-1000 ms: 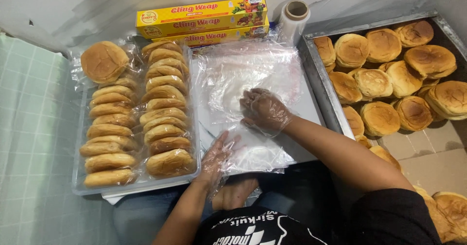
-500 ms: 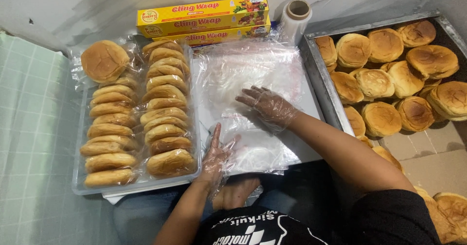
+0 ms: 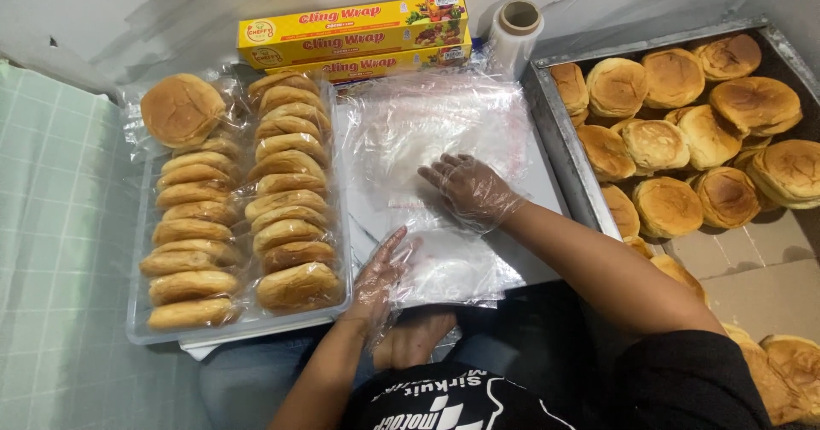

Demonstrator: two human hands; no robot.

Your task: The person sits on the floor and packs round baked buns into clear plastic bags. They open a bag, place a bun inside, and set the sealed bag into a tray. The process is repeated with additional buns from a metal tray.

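Sliding flat, open-fingered right hand (image 3: 470,189) rightward, smoothing clear plastic bags (image 3: 436,131); open left hand (image 3: 380,276) pinning near edge, gripping nothing.

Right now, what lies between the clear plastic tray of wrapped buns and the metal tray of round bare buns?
In the head view, a stack of clear plastic sheets lies there, with both gloved hands on it: left hand, right hand.

Both hands, left (image 3: 383,278) and right (image 3: 471,191), in thin, crinkled clear plastic gloves. Clear plastic bags (image 3: 431,152) glossy, wrinkled. Buns (image 3: 286,193) at 9 o'clock of the bags: smooth matt crust, film-wrapped, in a clear plastic tray (image 3: 135,310). Metal tray (image 3: 559,135) at 3 o'clock: dull grey. Cardboard boxes (image 3: 354,30) at 12 o'clock: glossy yellow.
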